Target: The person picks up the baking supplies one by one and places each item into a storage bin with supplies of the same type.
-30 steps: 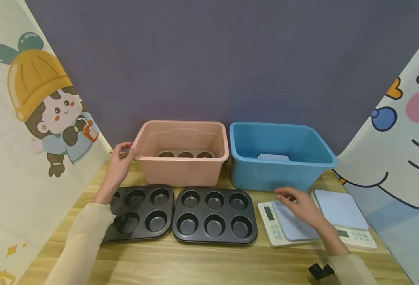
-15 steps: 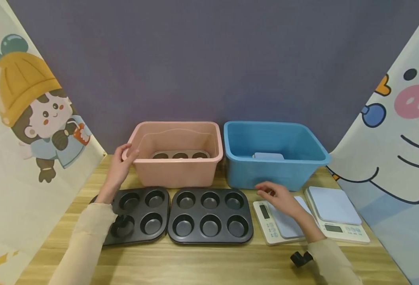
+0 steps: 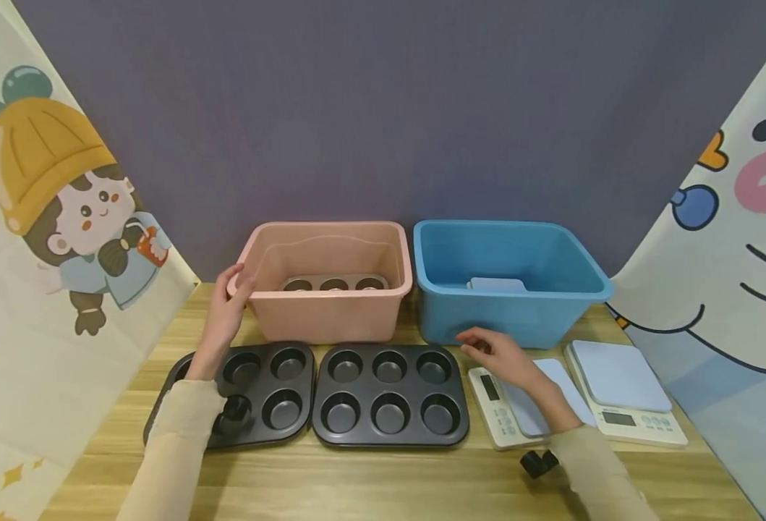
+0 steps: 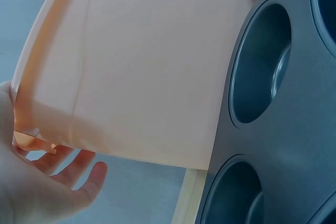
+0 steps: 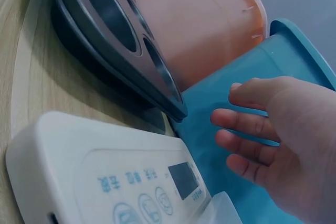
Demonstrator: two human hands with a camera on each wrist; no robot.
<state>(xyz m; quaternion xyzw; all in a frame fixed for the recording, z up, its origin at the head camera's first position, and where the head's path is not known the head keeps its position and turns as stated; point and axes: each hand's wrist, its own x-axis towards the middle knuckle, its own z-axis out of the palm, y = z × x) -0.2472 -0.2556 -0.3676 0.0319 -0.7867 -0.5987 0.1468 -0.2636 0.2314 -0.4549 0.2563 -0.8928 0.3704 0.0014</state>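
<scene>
My left hand [image 3: 223,315] grips the front left corner of a pink bin [image 3: 327,320], with its thumb by the front and its fingers at the left rim. In the left wrist view some fingertips show past the corner. My right hand [image 3: 503,358] holds nothing and hovers before the blue bin [image 3: 487,318], its fingers loosely bent. Below it is the nearer kitchen scale [image 3: 501,416], whose pale platform the forearm partly covers. Two dark six-cup muffin tins [image 3: 365,391] lie side by side in front of the bins; my left forearm hides part of the left muffin tin [image 3: 262,391].
Another muffin tin [image 3: 315,283] lies inside the pink bin. A pale flat-topped thing [image 3: 498,284] sits in the blue bin. A second kitchen scale [image 3: 623,376] stands at the right on the wooden table [image 3: 356,485]. A dark grey wall [image 3: 389,108] rises behind the bins.
My right hand has moved left, from over the nearer scale to the front of the blue bin. My left hand has stayed at the pink bin's corner, its fingers shifting slightly on the rim.
</scene>
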